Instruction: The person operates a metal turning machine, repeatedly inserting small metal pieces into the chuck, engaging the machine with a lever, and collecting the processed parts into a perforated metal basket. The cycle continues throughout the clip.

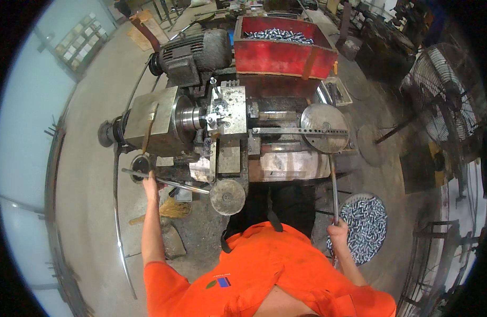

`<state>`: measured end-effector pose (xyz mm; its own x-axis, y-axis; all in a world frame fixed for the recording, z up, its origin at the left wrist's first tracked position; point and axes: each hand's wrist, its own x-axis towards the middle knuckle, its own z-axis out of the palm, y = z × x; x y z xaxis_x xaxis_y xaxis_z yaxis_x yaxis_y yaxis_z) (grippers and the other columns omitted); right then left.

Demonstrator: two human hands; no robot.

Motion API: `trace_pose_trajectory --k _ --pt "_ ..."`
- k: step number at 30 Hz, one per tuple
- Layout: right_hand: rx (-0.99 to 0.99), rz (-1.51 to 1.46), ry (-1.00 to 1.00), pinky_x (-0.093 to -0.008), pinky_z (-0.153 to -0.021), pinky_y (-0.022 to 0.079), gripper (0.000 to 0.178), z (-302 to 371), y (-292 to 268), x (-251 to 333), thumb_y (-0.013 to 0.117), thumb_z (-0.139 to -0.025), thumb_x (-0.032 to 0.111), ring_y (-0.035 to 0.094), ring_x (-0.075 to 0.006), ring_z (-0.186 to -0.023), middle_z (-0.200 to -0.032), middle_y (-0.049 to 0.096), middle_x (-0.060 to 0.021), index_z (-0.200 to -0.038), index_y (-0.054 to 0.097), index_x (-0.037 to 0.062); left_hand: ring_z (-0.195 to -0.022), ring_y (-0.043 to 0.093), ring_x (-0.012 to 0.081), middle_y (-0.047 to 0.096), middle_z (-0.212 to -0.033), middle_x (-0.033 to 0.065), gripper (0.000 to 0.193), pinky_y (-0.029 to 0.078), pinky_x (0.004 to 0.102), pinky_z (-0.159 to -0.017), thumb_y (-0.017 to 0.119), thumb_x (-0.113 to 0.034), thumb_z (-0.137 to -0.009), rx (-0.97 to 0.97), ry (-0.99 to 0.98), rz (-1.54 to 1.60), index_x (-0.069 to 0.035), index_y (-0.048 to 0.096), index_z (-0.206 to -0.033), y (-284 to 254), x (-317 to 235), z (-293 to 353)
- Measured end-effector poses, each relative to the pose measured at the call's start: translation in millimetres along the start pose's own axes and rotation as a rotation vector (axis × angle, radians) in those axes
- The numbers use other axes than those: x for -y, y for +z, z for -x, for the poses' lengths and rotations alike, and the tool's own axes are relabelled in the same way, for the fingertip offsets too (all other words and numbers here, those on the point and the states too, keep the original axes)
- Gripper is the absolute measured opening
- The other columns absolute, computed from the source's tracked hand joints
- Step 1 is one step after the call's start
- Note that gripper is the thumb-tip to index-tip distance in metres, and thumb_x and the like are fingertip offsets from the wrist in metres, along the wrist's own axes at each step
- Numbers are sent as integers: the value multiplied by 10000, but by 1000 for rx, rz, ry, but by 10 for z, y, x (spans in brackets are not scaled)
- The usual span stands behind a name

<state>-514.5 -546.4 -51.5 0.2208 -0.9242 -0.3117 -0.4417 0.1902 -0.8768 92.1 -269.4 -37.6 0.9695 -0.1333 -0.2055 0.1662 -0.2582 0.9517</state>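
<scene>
In front of me stands a small metal lathe (229, 108) with a chuck (186, 116) on its left side. My left hand (150, 182) is closed round a steel lever (185, 186), which runs from a round metal disc (227, 197) on the cross slide. A dark cup (141, 164) sits just beyond that hand. On the right, my right hand (338, 231) grips the lower end of a long lever rod (334, 185) that comes down from a larger round disc (326, 128). Small metal details at the chuck are too fine to make out.
A red bin (283, 63) of small metal parts stands behind the lathe, beside an electric motor (196, 53). A round basket (364, 227) full of similar parts is by my right hand. A floor fan (439, 95) stands at right; a straw broom (172, 208) lies at left.
</scene>
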Motion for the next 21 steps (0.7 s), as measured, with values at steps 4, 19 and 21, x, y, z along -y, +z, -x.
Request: trace_pose_trajectory --k 4,19,21 --pt "48 84 -249 -255 -489 353 214 134 64 385 551 -640 116 454 -102 -561 -632 493 -6 -806 607 -6 -410 578 234 574 -615 137 404 499 300 -358 504 -325 -862 -14 -57 -57 72 507 -936 -6 -98 75" --pt "-484 1356 -113 -437 -785 474 542 -2183 -1603 171 610 -629 251 585 -328 -928 -1011 606 -128 -1156 577 134 -449 591 259 595 -695 195 474 546 346 -442 489 -363 -890 132 -107 -78 105 478 -966 -28 3 14" --pt "-596 1341 -109 -448 -827 454 566 -2134 -1420 383 604 -631 245 559 -324 -995 -1050 594 -123 -1183 554 132 -492 608 250 599 -702 191 485 551 346 -488 482 -384 -892 202 -161 -110 90 488 -989 -106 -52 28"
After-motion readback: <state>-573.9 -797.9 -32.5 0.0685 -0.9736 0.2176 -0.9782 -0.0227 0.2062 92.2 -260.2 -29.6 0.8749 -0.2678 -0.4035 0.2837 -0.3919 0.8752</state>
